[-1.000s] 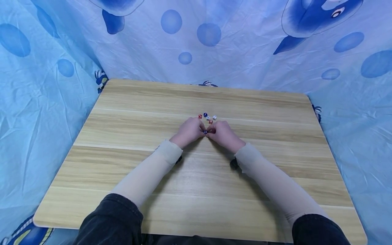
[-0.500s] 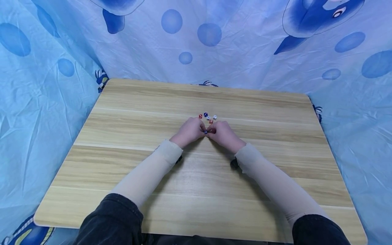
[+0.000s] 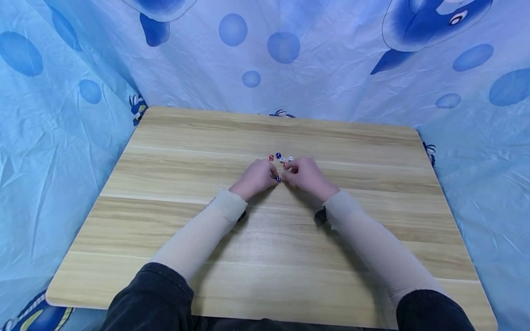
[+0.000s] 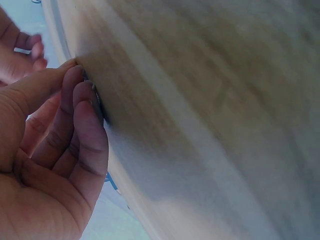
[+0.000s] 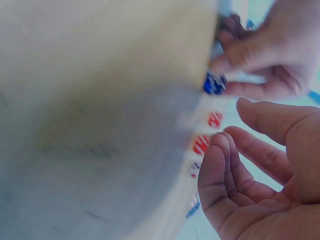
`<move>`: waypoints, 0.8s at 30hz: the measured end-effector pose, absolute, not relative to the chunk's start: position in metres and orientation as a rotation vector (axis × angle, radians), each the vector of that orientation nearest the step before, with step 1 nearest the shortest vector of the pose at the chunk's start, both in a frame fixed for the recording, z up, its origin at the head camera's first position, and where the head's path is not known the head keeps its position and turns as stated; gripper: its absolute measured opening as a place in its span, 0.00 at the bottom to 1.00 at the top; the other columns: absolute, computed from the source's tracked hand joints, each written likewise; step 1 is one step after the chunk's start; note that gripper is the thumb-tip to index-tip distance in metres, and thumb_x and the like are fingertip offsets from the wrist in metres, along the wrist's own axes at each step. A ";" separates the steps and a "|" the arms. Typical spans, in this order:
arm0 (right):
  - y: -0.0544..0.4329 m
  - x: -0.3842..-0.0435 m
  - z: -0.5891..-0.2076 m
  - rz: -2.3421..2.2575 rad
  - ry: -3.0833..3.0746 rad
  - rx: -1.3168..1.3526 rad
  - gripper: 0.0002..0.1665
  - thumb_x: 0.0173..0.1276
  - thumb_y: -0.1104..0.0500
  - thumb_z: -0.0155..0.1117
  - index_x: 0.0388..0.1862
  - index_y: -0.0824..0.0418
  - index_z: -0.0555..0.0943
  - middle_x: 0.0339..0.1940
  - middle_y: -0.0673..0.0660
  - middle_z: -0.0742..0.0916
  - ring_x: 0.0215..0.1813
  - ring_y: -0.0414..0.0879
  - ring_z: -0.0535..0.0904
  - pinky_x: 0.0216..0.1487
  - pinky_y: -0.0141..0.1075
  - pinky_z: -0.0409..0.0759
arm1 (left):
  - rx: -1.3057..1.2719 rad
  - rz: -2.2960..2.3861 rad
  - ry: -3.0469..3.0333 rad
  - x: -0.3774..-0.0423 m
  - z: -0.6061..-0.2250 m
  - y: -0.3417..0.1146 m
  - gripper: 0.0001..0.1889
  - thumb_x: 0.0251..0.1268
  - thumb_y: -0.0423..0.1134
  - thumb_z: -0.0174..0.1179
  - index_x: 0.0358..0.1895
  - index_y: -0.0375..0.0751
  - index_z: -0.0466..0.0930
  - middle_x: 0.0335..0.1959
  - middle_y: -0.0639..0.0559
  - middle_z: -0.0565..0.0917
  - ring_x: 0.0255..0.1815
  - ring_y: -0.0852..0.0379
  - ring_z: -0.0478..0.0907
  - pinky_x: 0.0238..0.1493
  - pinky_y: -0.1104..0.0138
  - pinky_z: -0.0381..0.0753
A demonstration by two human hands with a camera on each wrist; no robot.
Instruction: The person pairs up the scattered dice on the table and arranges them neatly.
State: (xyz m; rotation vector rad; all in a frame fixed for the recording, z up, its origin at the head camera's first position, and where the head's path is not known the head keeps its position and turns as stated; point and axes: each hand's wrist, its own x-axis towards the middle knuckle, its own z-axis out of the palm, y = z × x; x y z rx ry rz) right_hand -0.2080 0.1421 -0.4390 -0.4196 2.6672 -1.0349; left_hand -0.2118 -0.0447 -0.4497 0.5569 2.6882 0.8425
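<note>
Left hand (image 3: 256, 176) pinches blue die (image 3: 279, 179) at its 3 o'clock; right hand (image 3: 307, 175) has thumb and fingers apart, nothing between. Red die (image 3: 285, 164), nearer right hand, sits at its 10 o'clock.

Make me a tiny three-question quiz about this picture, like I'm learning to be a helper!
1. Pick one: what colour is the die in the left hand?
a) red
b) blue
c) white

2. True or false: the right hand has its palm pressed flat against the wood.

3. Count: in the head view, how many white dice show on the table?

Key: 1. b; 2. False; 3. Two.
</note>
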 end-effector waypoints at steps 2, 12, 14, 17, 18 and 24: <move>0.145 -0.215 -0.432 -1.055 2.681 -0.395 0.13 0.72 0.58 0.69 0.52 0.62 0.87 0.34 0.56 0.87 0.29 0.49 0.82 0.31 0.41 0.81 | 0.556 0.847 2.683 -0.212 -0.450 -0.045 0.04 0.60 0.35 0.74 0.36 0.43 0.91 0.36 0.54 0.88 0.46 0.51 0.82 0.61 0.55 0.74; 0.134 -0.264 -0.413 -0.893 2.731 -0.376 0.17 0.73 0.57 0.68 0.57 0.63 0.85 0.51 0.56 0.86 0.48 0.49 0.80 0.48 0.43 0.80 | 0.550 0.886 2.655 -0.210 -0.451 -0.047 0.03 0.59 0.33 0.74 0.35 0.42 0.90 0.33 0.55 0.87 0.42 0.54 0.82 0.54 0.59 0.79; 0.131 -0.269 -0.412 -0.864 2.730 -0.375 0.16 0.72 0.59 0.67 0.56 0.64 0.86 0.53 0.58 0.86 0.51 0.51 0.80 0.50 0.45 0.80 | 0.550 0.878 2.660 -0.209 -0.451 -0.047 0.04 0.59 0.33 0.74 0.35 0.42 0.90 0.34 0.55 0.87 0.42 0.54 0.82 0.54 0.59 0.78; 0.126 -0.275 -0.411 -0.825 2.724 -0.369 0.15 0.72 0.61 0.67 0.55 0.64 0.86 0.54 0.59 0.86 0.56 0.53 0.80 0.54 0.46 0.79 | 0.553 0.866 2.670 -0.209 -0.452 -0.047 0.04 0.58 0.33 0.74 0.35 0.42 0.90 0.34 0.55 0.88 0.43 0.53 0.82 0.55 0.58 0.78; 0.126 -0.277 -0.411 -0.814 2.720 -0.371 0.15 0.73 0.61 0.66 0.55 0.64 0.87 0.55 0.59 0.86 0.57 0.54 0.79 0.56 0.46 0.78 | 0.553 0.866 2.671 -0.209 -0.452 -0.047 0.04 0.58 0.33 0.74 0.35 0.42 0.90 0.34 0.55 0.88 0.43 0.53 0.82 0.55 0.58 0.78; 0.124 -0.287 -0.415 -0.734 2.703 -0.455 0.12 0.72 0.63 0.67 0.51 0.64 0.88 0.54 0.59 0.87 0.58 0.54 0.80 0.57 0.46 0.79 | 0.554 0.894 2.664 -0.210 -0.452 -0.047 0.03 0.58 0.32 0.74 0.35 0.42 0.90 0.34 0.55 0.88 0.43 0.53 0.83 0.55 0.58 0.78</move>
